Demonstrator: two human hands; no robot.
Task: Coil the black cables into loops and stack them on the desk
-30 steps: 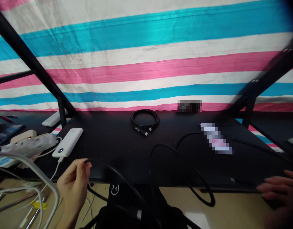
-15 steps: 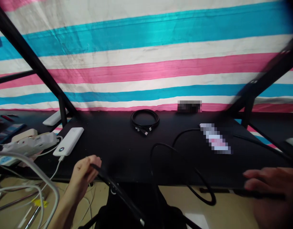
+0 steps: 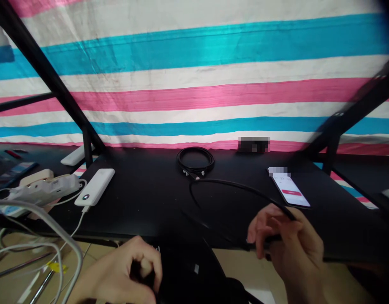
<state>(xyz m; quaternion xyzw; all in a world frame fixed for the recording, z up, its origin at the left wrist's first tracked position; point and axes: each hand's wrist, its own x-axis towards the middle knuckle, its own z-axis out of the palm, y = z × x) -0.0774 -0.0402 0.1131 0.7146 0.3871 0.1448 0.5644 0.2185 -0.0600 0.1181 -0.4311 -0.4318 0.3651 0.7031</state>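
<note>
A loose black cable (image 3: 235, 184) arcs over the table's front part and runs into my right hand (image 3: 291, 249). The fingers of that hand are closed around it, in front of the phone. At the bottom, left of centre, my left hand (image 3: 131, 274) is curled shut, thumb and forefinger forming a ring. What it grips seems to be another stretch of the same cable, hard to make out against dark clothing. A small pale connector end (image 3: 197, 268) shows between the hands. Further back lies a coiled black cable (image 3: 212, 160) with light plugs at its front.
A lit phone (image 3: 291, 190) lies on the black table (image 3: 143, 190) at the right. To the left are a white power bank (image 3: 97, 185) with a cord, a white power strip (image 3: 47, 190) and hanging white cables (image 3: 72, 253). A pixelated dark object (image 3: 254, 144) stands at the back.
My right hand has come in from the far right toward the middle with the cable. My left hand has moved down and right, nearer the camera. The loose cable's loop has shifted.
</note>
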